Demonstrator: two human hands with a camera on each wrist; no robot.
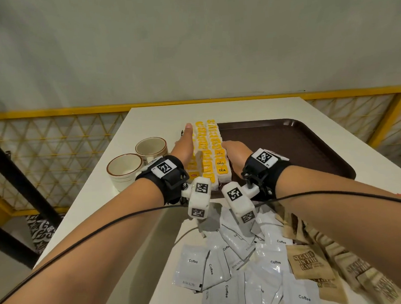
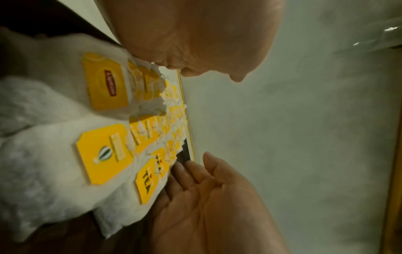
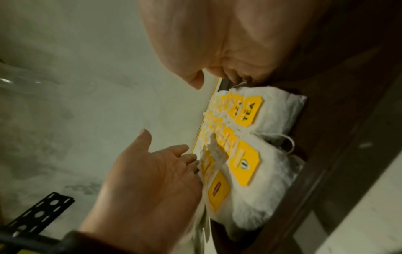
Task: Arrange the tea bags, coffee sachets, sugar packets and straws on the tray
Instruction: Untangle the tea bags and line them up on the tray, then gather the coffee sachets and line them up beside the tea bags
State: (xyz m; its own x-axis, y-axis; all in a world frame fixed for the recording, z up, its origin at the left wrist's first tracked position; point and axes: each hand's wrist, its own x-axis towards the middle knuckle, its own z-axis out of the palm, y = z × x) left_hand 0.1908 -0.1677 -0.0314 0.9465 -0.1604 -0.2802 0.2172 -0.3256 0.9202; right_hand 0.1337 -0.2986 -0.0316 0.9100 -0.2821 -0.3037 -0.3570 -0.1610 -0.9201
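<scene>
Three rows of white tea bags [image 1: 208, 149] with yellow tags stand packed together at the left end of the brown tray [image 1: 287, 147]. My left hand [image 1: 185, 143] lies flat along the left side of the rows, fingers straight, thumb pointing forward. Flat against the right side of the rows is my right hand [image 1: 236, 154]. In the left wrist view the tea bags [image 2: 108, 137] sit between my left palm [image 2: 195, 34] and my right hand [image 2: 206, 206]. The right wrist view shows the tea bags [image 3: 261, 146] between my right hand [image 3: 217, 34] and my left hand [image 3: 147, 180]. No straws are in view.
A loose pile of white coffee sachets [image 1: 242, 266] lies on the white table near me, with brown sugar packets [image 1: 316, 262] to its right. Two cream cups [image 1: 125, 169] [image 1: 151, 148] stand left of the tray. A yellow mesh railing runs behind the table.
</scene>
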